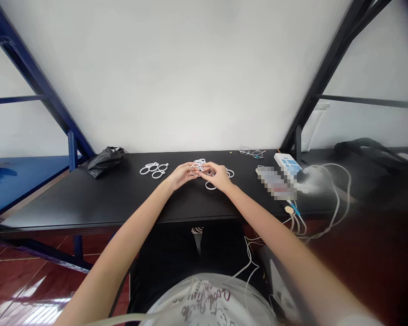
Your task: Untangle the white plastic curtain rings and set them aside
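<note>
White rings (199, 168), a small tangled bunch of them, sit between my two grips over the desk (190, 206), about midway along it and toward the far edge; whether they are lifted clear of the surface I cannot tell. My left grip (182, 175) is narrow, its fingertips on the left side of the bunch, and my right grip (219, 177) pinches the other side between thumb and fingers. The exact contact is too small to make out.

I judge the rings light, thin and fairly stiff, most likely smooth plastic that could slide under a fingertip. A hard squeeze across a hoop might bend or crack it, so I would take hold along the rim, or at a small knob like those that show on the group of loose hoops (154, 170) to the left of my left grip. Another hoop (211, 189) lies just beside my right grip, toward the near edge. A black bag (106, 161) rests near the far left corner, and a pair of glasses (251, 153) lies by the far edge, right of my grips
</note>
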Tool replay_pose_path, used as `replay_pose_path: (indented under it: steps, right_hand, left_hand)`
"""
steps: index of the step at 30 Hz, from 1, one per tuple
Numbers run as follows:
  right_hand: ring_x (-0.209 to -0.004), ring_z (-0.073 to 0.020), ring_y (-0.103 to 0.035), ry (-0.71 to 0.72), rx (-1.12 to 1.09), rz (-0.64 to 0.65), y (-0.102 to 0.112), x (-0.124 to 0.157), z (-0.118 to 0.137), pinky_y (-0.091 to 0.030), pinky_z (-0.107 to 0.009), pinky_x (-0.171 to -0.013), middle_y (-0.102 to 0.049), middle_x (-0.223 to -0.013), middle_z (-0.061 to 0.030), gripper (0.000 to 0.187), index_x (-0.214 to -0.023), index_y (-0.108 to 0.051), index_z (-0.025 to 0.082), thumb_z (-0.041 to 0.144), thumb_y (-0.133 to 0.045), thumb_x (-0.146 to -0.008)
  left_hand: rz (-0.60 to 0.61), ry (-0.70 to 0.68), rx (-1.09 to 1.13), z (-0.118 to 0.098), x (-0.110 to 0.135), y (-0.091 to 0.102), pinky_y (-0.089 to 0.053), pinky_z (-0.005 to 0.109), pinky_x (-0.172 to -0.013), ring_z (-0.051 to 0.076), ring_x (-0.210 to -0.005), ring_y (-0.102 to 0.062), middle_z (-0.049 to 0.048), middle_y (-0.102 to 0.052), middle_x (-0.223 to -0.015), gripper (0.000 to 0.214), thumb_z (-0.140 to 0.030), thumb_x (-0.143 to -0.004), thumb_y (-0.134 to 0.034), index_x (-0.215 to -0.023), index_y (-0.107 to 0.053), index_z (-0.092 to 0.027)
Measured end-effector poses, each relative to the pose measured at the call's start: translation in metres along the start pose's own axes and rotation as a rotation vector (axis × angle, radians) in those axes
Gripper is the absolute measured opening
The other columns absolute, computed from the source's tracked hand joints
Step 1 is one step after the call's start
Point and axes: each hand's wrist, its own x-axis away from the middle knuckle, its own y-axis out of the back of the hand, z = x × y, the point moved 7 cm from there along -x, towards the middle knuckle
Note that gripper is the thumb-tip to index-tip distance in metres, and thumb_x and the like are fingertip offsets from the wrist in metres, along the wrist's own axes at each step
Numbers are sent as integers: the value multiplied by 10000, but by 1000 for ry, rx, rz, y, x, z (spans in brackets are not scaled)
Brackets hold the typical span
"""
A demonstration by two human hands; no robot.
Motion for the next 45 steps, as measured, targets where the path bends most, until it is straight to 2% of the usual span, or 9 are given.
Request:
replay_pose_path:
  steps: [5, 11, 16, 20, 25, 30, 39, 45]
  right_hand:
    - [-793, -212, -698, -12, -10, -11, 0, -1, -2, -490, -270, -622, -746, -845, -56, 164, -832, -734, 217, 359, -692, -761]
    - [-779, -195, -659, -37, -49, -33, 4, -1, 1, -465, -256, -601, -735, -840, -47, 206, -810, -739, 209, 402, -669, -786]
    - [-660, -168, -649, -102, -157, 7, -1, -1, -4, -490, -256, -570, -713, -747, -38, 263, -781, -731, 193, 451, -682, -774]
    - [-717, -188, -695, -166, -289, 82, -8, -2, -12, -549, -273, -607, -727, -752, -43, 325, -787, -733, 183, 501, -718, -724]
    - [-789, -204, -727, -246, -420, 152, -11, -4, -20, -589, -327, -735, -755, -797, -66, 397, -860, -749, 156, 495, -780, -656]
    - [-740, -181, -723, -284, -465, 162, -10, -3, -22, -589, -315, -735, -755, -768, -64, 373, -849, -752, 147, 454, -804, -645]
    - [-709, -167, -712, -302, -496, 155, -11, -3, -22, -589, -301, -711, -752, -753, -51, 369, -814, -750, 152, 451, -825, -611]
    - [-719, -164, -717, -334, -523, 77, -7, -4, -23, -593, -290, -710, -755, -763, -55, 400, -844, -739, 157, 462, -832, -603]
  left_hand:
    - [0, -58, -107, -5, 1, 1, -559, 304, -772, 144, -783, -669, 53, -667, -815, 208, -251, -823, -569, -1007, -586, -155]
    - [-73, -249, -406, -16, 9, -7, -473, 230, -613, 149, -768, -602, 45, -649, -870, 345, -464, -877, -511, -1022, -624, -171]
    - [-132, -440, -697, -27, 24, -18, -383, 240, -637, 117, -628, -479, -11, -586, -724, 301, -463, -883, -532, -891, -621, -176]
    - [-118, -504, -843, -30, 28, -22, -354, 251, -644, 128, -627, -485, -12, -563, -689, 301, -425, -935, -442, -796, -547, -180]
    - [-120, -514, -926, -28, 25, -22, -317, 252, -600, 126, -585, -433, -24, -471, -630, 308, -380, -962, -357, -736, -453, -193]
    - [-115, -499, -953, -26, 23, -22, -317, 246, -589, 125, -584, -416, -29, -422, -614, 319, -370, -959, -352, -698, -417, -196]
    - [-114, -485, -954, -27, 23, -23, -340, 235, -580, 119, -575, -444, -29, -479, -610, 330, -356, -957, -368, -688, -456, -185]
    - [-157, -502, -977, -37, 25, -11, -377, 239, -623, 129, -615, -494, -21, -563, -659, 369, -474, -944, -406, -767, -551, -185]
